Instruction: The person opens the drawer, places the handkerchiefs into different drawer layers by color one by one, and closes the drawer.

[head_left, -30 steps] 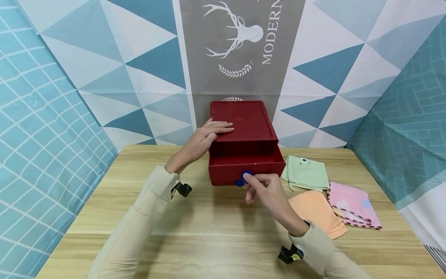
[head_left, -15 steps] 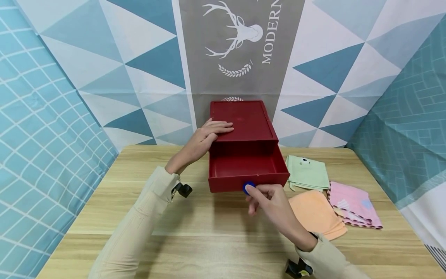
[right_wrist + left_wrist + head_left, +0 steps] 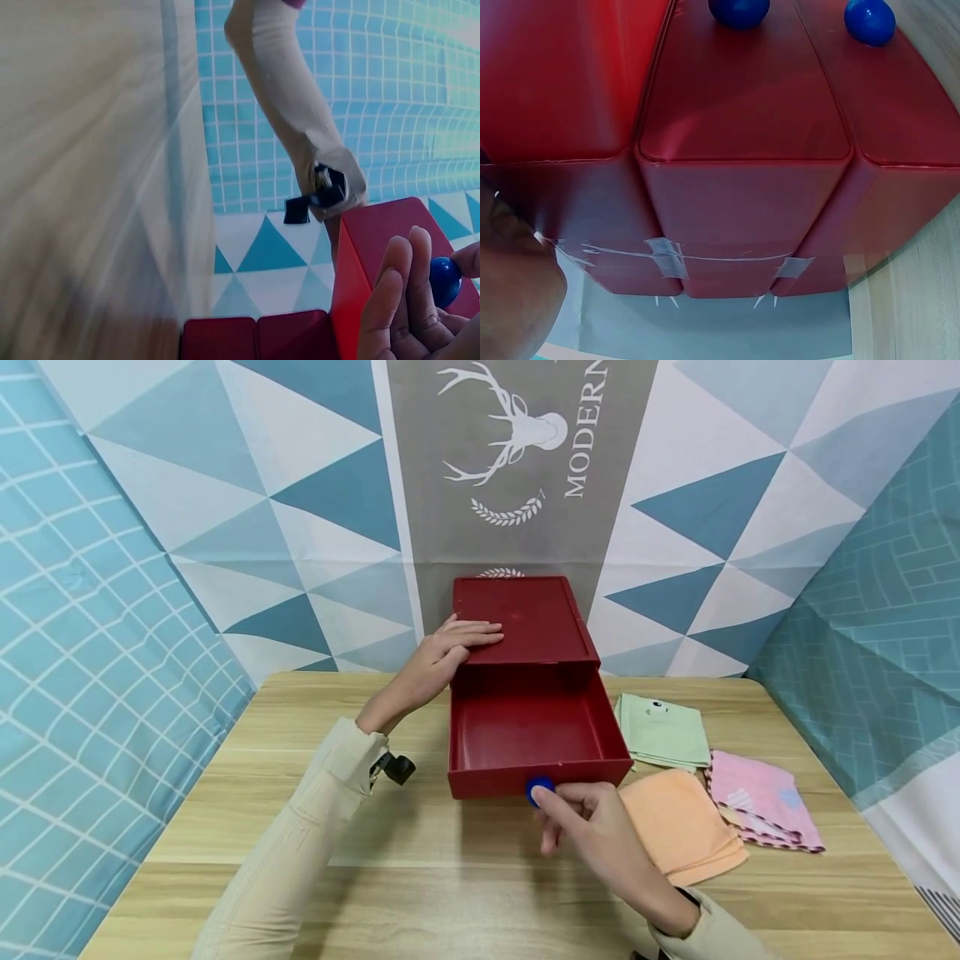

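Right hand (image 3: 592, 828) pinches the blue knob (image 3: 538, 782) of the red drawer (image 3: 487, 783), which is sticking out; left hand (image 3: 454, 647) just rests on the red cabinet (image 3: 525, 618), fingers pretty much straight.

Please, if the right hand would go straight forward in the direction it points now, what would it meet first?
Beyond the blue knob it pinches, the right hand would probably meet the front of the red drawer; the gap before it is hard to judge.
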Action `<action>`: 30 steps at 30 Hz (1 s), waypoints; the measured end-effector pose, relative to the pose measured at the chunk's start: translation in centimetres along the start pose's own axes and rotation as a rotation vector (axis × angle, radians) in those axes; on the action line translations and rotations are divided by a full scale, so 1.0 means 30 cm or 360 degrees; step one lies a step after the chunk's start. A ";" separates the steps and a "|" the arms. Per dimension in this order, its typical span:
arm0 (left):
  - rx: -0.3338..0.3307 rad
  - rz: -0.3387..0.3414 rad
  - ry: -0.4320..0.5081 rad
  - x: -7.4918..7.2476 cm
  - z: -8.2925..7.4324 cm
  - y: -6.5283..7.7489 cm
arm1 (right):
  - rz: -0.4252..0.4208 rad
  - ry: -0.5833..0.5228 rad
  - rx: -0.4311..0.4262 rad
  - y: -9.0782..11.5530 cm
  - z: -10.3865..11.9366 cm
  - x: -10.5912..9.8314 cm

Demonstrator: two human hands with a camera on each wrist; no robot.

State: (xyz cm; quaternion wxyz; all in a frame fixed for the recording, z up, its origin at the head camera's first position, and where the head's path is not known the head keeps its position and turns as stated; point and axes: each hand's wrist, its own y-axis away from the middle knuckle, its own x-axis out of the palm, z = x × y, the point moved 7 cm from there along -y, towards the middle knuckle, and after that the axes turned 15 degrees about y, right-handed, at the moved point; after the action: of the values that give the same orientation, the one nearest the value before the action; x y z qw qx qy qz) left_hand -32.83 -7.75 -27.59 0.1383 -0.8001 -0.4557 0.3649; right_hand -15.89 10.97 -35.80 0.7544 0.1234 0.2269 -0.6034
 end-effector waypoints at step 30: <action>0.0051 -0.0069 0.0041 0.010 0.005 0.004 | 0.0261 0.1106 -0.0092 0.061 -0.208 -0.234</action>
State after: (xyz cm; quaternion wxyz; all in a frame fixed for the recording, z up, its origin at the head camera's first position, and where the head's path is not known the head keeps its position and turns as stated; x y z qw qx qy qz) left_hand -32.76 -7.58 -27.90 0.1647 -0.7923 -0.4651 0.3589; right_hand -16.50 20.30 -37.92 0.6812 0.3178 0.4762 -0.4563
